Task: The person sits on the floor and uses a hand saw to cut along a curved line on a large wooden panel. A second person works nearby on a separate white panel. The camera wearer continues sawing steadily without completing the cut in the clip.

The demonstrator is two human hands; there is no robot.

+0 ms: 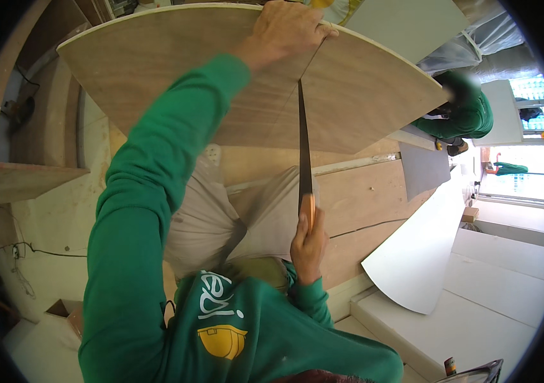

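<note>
A curved plywood panel [182,96] spans the upper view above my bent legs, with a thin line across it. My left hand [284,29] grips its top edge just left of that line. My right hand [308,246] is closed on the wooden handle of a hand saw [304,140]. The dark blade points away from me, its tip at the thin line on the panel's face. Whether the teeth are in a cut is unclear. Beneath the panel is a wooden board surface [361,217].
A co-worker [466,112] in green bends at the upper right, beside a grey sheet [422,169]. A white curved panel [412,262] lies at the right near white boxy units [501,300]. Wooden cabinets [48,147] and a loose cable [55,252] are at the left.
</note>
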